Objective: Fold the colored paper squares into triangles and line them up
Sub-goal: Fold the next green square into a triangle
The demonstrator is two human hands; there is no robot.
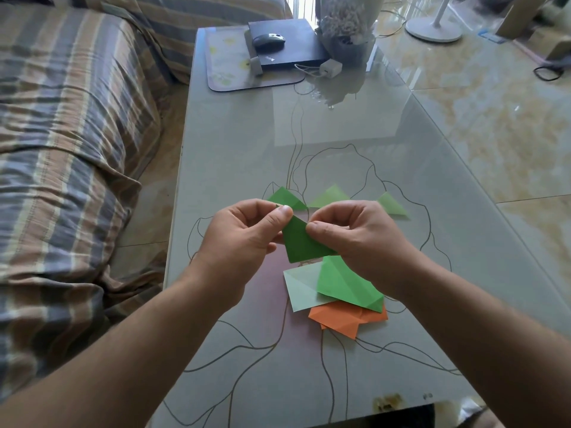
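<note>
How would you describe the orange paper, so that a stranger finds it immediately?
On the glass table, just below the hands, lies a small pile of paper squares. The orange paper is at the bottom, nearest the person; every other sheet there is green.

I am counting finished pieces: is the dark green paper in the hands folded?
Folded: the dark green paper shows a triangular shape, not a square.

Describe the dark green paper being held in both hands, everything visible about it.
The dark green paper is a thin, matte sheet folded into a flat piece with straight edges, a top corner and a broader bottom edge. It is held in the air above the glass table, tilted, over the pile of unfolded sheets. The left hand pinches its top corner between thumb and fingers; the right hand pinches its right edge and hides part of it. It touches nothing else.
</note>
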